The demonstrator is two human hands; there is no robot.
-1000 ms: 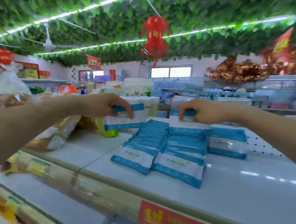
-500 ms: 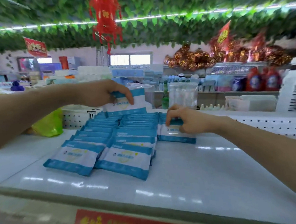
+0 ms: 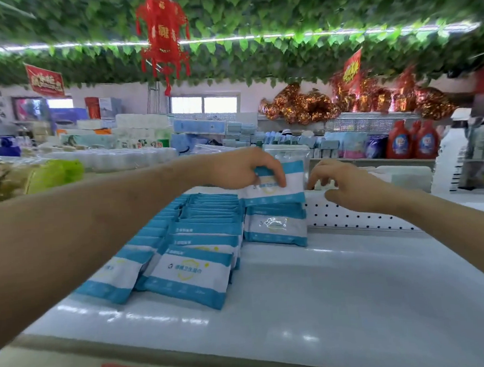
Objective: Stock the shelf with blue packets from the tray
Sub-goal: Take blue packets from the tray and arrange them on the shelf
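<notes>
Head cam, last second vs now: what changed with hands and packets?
Left hand carried its held packet rightward, now above the standing packet right of the two rows. Right hand let go of that standing packet and lifted, fingers loosely curled, holding nothing. Rows and shelf stayed put.

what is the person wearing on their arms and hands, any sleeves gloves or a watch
Nothing shows. The left hand and right hand are bare, with no gloves, and no rings can be made out. The left forearm and right forearm are bare as far as the frame's edges: no sleeve, watch or bracelet in view.
</notes>
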